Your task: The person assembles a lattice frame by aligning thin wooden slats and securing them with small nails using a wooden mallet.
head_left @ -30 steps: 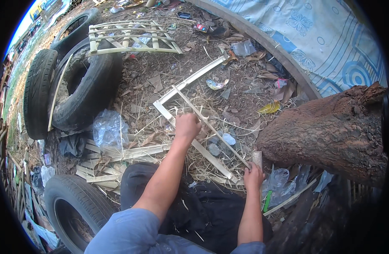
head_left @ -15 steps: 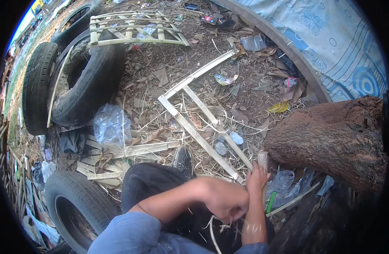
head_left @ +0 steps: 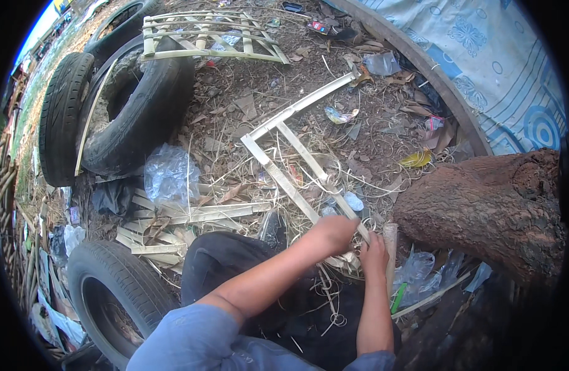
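A pale bamboo frame (head_left: 290, 185) of long split strips lies in front of me, its near ends reaching my hands. My right hand (head_left: 374, 252) is closed around the near end of its inner bamboo strip (head_left: 351, 210). My left hand (head_left: 337, 235) is a fist against that same strip, just left of my right hand; whatever it grips is hidden beneath the fingers. Thin curly bamboo shavings (head_left: 329, 297) hang below my left hand, over my dark trousers. A short round bamboo piece (head_left: 390, 244) stands beside my right hand.
A thick tree trunk (head_left: 482, 207) lies close on the right, near a blue patterned sheet (head_left: 495, 68). Old tyres (head_left: 120, 303) stand on the left. A slatted bamboo panel (head_left: 213, 38) rests at the far side. Cut bamboo strips (head_left: 204, 216) and plastic bags (head_left: 167, 176) litter the ground.
My left hand has moved forward, away from my body, onto the strip beside my right hand. The right hand keeps its hold. The whole view has shifted slightly.
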The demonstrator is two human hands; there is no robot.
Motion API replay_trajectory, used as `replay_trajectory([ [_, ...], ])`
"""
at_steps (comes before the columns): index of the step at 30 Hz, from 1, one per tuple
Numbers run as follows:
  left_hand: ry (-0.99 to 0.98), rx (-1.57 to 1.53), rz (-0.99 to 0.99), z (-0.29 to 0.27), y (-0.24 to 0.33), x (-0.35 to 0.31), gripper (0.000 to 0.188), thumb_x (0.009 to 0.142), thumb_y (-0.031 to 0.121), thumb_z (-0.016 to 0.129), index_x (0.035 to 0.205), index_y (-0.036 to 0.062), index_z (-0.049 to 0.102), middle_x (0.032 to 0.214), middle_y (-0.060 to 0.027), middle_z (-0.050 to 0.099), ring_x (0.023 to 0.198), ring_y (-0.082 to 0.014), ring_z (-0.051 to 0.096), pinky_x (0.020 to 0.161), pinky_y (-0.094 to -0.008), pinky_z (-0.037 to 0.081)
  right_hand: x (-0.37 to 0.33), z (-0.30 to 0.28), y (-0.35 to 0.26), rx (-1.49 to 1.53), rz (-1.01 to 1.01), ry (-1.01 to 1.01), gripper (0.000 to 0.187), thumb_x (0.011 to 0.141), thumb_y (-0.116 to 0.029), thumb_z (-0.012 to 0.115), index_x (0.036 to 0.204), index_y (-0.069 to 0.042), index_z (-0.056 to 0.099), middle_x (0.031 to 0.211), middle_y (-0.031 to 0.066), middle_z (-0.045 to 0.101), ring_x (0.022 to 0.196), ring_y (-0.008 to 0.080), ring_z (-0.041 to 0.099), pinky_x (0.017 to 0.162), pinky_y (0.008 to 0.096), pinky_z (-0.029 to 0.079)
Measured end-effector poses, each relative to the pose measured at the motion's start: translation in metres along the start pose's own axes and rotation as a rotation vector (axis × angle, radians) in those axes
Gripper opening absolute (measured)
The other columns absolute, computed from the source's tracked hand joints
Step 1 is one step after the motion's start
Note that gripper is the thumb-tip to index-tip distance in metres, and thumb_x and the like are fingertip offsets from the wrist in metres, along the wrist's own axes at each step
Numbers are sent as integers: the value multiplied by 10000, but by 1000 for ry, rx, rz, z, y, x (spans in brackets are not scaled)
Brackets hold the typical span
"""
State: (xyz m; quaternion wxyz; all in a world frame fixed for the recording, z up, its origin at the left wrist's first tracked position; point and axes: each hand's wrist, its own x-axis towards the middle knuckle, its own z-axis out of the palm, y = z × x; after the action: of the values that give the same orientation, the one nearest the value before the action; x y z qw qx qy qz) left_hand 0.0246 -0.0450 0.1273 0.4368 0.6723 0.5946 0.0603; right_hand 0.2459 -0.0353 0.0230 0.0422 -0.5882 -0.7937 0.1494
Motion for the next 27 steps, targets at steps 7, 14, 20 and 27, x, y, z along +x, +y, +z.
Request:
replay_trajectory([
  [7,123,84,-273,-18,-51,22,587,820,353,750,1254,42,507,1094,-194,659,1054,-368,644,887,-454,530,3,0,1,-2,6,12,373,827,-94,684,1194,-82,619,1061,143,616,950,370,636,794,475,529],
  [14,238,158,-319,-7,-58,34,609,824,406,744,1294,104,501,1283,-165,560,1228,-337,549,972,-503,476,6,-8,-4,-68,-164,91,348,797,-49,694,1141,-80,655,1050,135,619,998,338,608,833,444,507],
  [20,267,131,-389,-14,-60,34,622,827,410,734,1283,73,479,1283,-171,548,1238,-343,538,991,-512,450,8,-12,-8,187,-103,28,371,827,-45,672,1196,-63,641,1059,149,592,951,374,617,808,464,504],
  [27,614,65,-734,-39,-116,32,517,819,288,695,1234,62,485,1248,-148,571,1171,-342,567,973,-547,411,8,-11,-16,199,-92,39,371,850,-55,664,1219,-68,634,1065,160,583,938,385,619,810,467,505],
])
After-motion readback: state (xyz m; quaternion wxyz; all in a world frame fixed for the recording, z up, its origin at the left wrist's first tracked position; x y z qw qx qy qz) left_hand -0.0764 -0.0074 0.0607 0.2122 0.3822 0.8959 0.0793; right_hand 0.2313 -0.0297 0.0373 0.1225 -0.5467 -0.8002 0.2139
